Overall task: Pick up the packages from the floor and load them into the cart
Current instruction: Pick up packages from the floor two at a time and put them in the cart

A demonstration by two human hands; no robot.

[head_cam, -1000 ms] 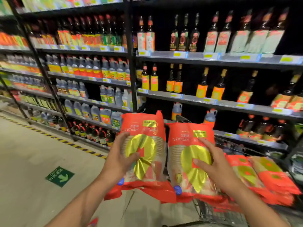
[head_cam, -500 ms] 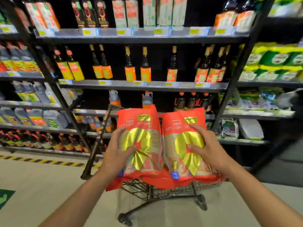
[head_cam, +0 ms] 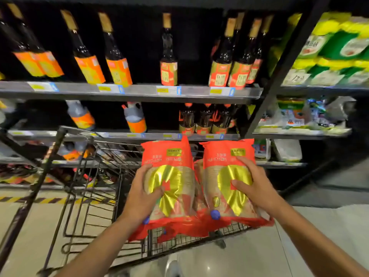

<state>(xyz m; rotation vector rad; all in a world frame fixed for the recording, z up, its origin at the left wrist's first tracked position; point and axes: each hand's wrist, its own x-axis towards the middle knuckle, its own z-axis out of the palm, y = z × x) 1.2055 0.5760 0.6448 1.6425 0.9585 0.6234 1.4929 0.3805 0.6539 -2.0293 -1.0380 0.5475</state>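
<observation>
I hold two red packages with gold foil hearts side by side over a black wire cart (head_cam: 89, 196). My left hand (head_cam: 139, 196) grips the left package (head_cam: 171, 176) from its left edge, thumb across the front. My right hand (head_cam: 257, 186) grips the right package (head_cam: 225, 176) from its right edge, thumb on the gold foil. Both packages hover above the cart's right end, their lower red seals drooping over its rim. The cart's basket shows only wire, and its handle bar (head_cam: 40, 176) runs along the left.
Shelves of dark sauce bottles (head_cam: 167, 56) rise right behind the cart. Green and yellow packs (head_cam: 329, 52) fill the shelving at the right. A yellow and black striped line (head_cam: 50, 200) marks the pale floor under the shelves.
The view has swung right and closed in on the cart. Both packages have come down lower, over the cart's right end. My grip on each is unchanged.
</observation>
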